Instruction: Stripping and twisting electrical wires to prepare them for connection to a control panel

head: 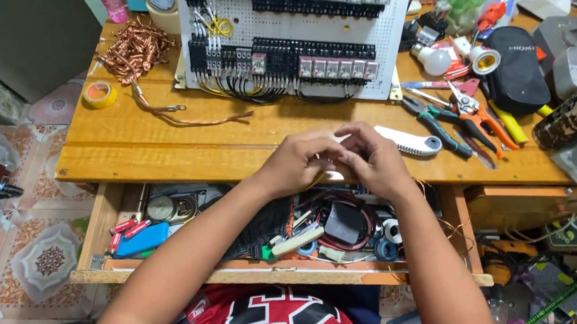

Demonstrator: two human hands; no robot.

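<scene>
Left hand (302,158) and right hand (376,160): fingertips pinched together at the wooden bench (150,138) edge, on something too small to tell | Perforated panel (282,18): relay rows fitted, black wires attached, some trailing loose below | Open drawer (240,256) beneath.

Glossy varnished wooden workbench (173,142); shiny copper wire scraps (135,52); matt white perforated panel (397,39).

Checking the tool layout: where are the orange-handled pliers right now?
In the head view, the orange-handled pliers lie on the wooden bench, right of the white panel, beside the black pouch.
</scene>
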